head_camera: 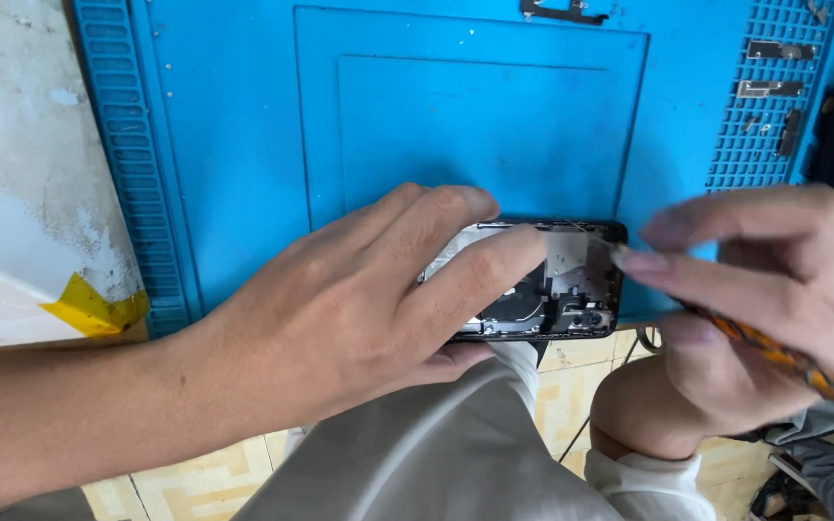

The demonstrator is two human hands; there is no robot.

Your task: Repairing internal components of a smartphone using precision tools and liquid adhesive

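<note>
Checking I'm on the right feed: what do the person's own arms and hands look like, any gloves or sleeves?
Both are bare: the left hand and its forearm show no glove, sleeve, watch or ring. The right hand is also ungloved, with fairly long fingernails and no visible jewellery. Its forearm is out of view.

A bright blue mat [243, 145] with raised rectangular outlines covers most of the bench [12, 193], its ribbed strip running down the left and a grid of small cells [764, 125] at the right. Beside the mat the bench is worn white and chipped, with a scrap of yellow tape [94, 307]. Below, the floor [195, 482] shows pale yellow patterned tiles in even daylight.
</note>
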